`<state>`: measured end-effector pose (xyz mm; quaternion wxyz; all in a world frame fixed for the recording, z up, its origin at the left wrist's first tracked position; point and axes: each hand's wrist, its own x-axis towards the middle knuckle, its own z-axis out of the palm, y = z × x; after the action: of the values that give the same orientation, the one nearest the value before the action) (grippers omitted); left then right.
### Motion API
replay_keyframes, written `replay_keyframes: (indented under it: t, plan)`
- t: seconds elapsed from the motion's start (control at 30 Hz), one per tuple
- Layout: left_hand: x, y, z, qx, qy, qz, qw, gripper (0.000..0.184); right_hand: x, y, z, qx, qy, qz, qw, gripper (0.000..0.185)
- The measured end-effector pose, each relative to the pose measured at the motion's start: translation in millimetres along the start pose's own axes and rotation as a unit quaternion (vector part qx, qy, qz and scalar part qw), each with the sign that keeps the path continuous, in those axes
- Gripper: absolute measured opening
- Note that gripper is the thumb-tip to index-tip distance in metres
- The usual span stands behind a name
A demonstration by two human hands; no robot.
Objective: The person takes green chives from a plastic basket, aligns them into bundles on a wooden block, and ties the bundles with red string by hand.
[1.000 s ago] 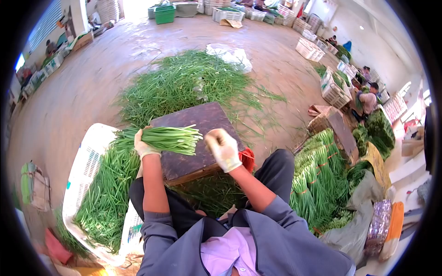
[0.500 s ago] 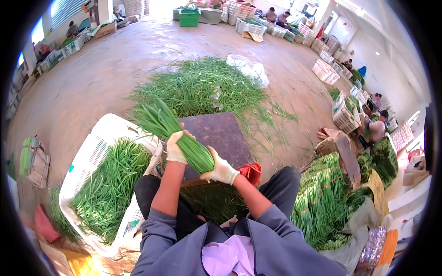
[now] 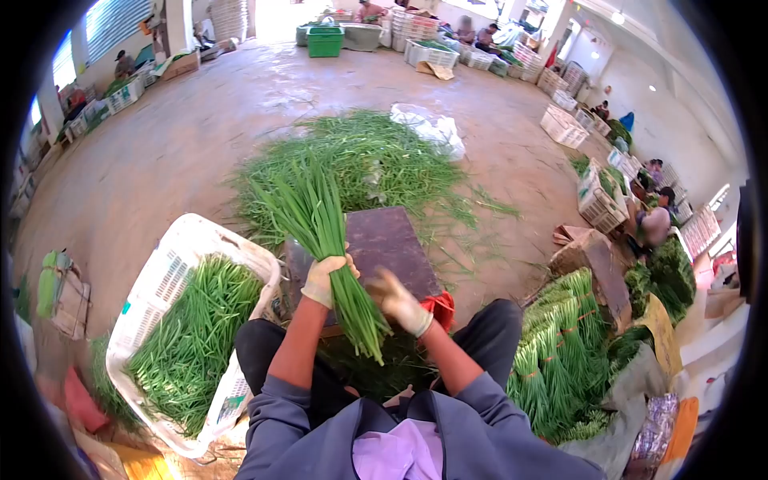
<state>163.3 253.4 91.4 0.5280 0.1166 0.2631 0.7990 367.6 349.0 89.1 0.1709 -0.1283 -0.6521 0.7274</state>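
Note:
A bundle of long green stalks (image 3: 324,232) is gripped around its middle by my gloved left hand (image 3: 326,276). Its leafy tips point up and away, and the pale cut ends hang towards my lap. Just right of the lower stalks is my gloved right hand (image 3: 398,302), blurred by motion, its fingers too smeared to read. Below the bundle lies a dark board-topped box (image 3: 388,240). A red item (image 3: 438,308) sits at the box's right corner. To my left a white crate (image 3: 172,256) holds loose green stalks (image 3: 192,344).
Beyond the box a heap of loose greens (image 3: 352,152) lies on the floor beside a white plastic sheet (image 3: 432,128). Tied bundles (image 3: 556,352) are stacked to my right. A person (image 3: 656,220) sits among crates at the right, with others along the far walls.
The bundle has swung more upright in my left hand. My right hand has come off its cut ends and moved slightly to the right.

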Motion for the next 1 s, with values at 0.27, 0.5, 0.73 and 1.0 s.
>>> replay_keyframes:
  t: [0.27, 0.5, 0.73, 1.0]
  plan:
    - [-8, -14, 26, 0.169, -0.096, -0.054, 0.979, 0.047, 51, -93, -17, -0.047, 0.153, 0.029, 0.987, 0.029]
    - [-12, -16, 29, 0.243, -0.128, -0.057, 0.96, 0.045, 34, -83, -24, 0.426, 0.033, -0.02, 0.904, 0.016]
    - [-14, -15, 39, 0.304, -0.121, -0.068, 0.942, 0.033, 41, -115, -4, -0.382, 0.158, -0.243, 0.878, 0.023]
    - [-16, -18, 36, 0.373, -0.078, -0.076, 0.922, 0.02, 48, -117, -2, -0.441, 0.169, -0.138, 0.871, 0.01]
